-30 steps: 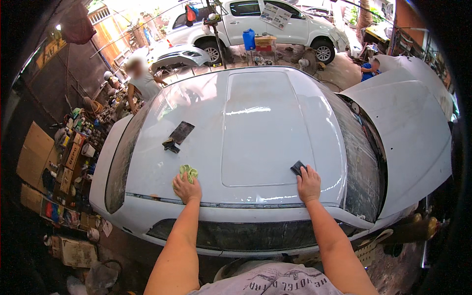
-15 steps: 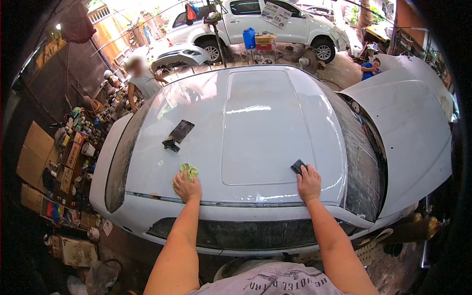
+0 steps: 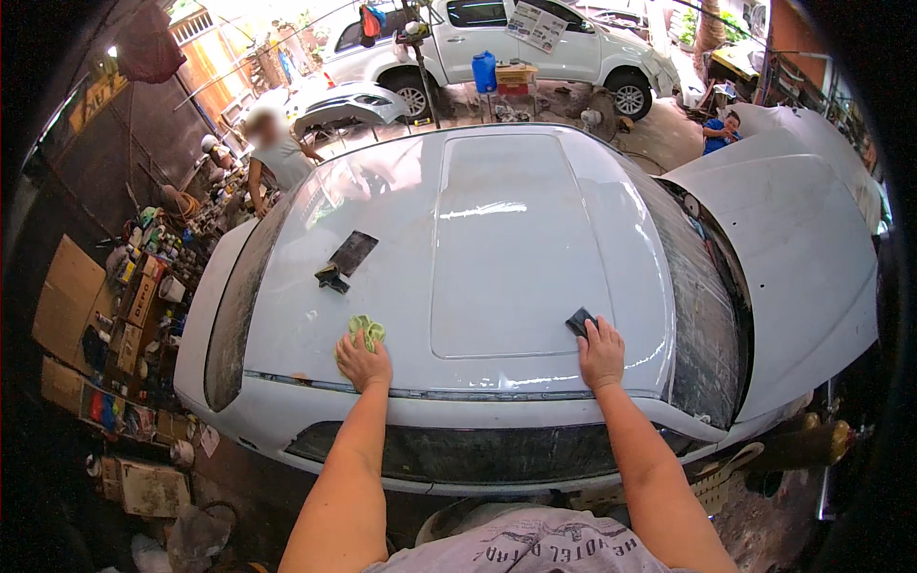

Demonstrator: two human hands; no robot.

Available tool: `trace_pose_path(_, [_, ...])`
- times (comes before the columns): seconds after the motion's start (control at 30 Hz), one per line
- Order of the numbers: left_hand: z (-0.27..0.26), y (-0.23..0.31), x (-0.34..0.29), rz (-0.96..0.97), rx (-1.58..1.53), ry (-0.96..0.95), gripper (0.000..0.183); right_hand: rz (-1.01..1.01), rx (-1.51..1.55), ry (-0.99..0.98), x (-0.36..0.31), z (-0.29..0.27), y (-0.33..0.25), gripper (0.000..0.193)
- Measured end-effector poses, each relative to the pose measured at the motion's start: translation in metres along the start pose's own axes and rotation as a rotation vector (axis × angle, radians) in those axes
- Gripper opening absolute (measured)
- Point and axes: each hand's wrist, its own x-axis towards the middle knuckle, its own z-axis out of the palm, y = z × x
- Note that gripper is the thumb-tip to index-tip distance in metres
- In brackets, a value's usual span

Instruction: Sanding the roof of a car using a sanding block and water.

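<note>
A pale grey-white car roof [image 3: 516, 258] spreads before me, with a sunroof-shaped outline in its middle. Near the roof's close edge on the left, my left hand [image 3: 363, 364] is closed on a yellow-green cloth [image 3: 367, 331] pressed to the panel. Farther right, my right hand [image 3: 602, 352] grips a small black sanding block [image 3: 579, 322] against the roof, beside the outline's near right corner. Beyond my left hand lie a dark flat sheet [image 3: 353, 253], which looks like sandpaper, and a crumpled black piece [image 3: 331, 279] touching it.
The grey car hood [image 3: 783, 229] stands to the right. Cluttered shelves [image 3: 143, 296] line the left, where a person [image 3: 277, 158] stands beside the car. Another person in blue [image 3: 720, 134] is at the far right. Behind are a white pickup [image 3: 458, 48] and a blue container [image 3: 484, 72].
Almost nothing differs. Both hands stay in place on the roof with the cloth and the sanding block; the view has shifted very slightly.
</note>
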Motion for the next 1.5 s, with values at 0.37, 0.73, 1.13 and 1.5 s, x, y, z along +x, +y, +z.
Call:
trace_pose_path(0.37, [0.0022, -0.0008, 0.0008, -0.011, -0.006, 0.008, 0.046, 0.006, 0.0, -0.016, 0.0009, -0.0047, -0.0027, 0.042])
trace_pose_path(0.73, [0.0069, -0.0032, 0.0006, -0.021, -0.016, 0.004, 0.046, 0.009, 0.0, -0.003, 0.0005, -0.0035, -0.0022, 0.043])
trace_pose_path(1.13, [0.0023, -0.002, 0.0007, -0.008, -0.033, -0.01, 0.046, 0.005, 0.001, 0.008, -0.0002, -0.0004, -0.0006, 0.043])
trace_pose_path(1.5, [0.0051, -0.0021, -0.0002, -0.003, -0.025, 0.013, 0.044, -0.01, 0.003, 0.009, -0.0007, -0.0022, -0.0015, 0.043])
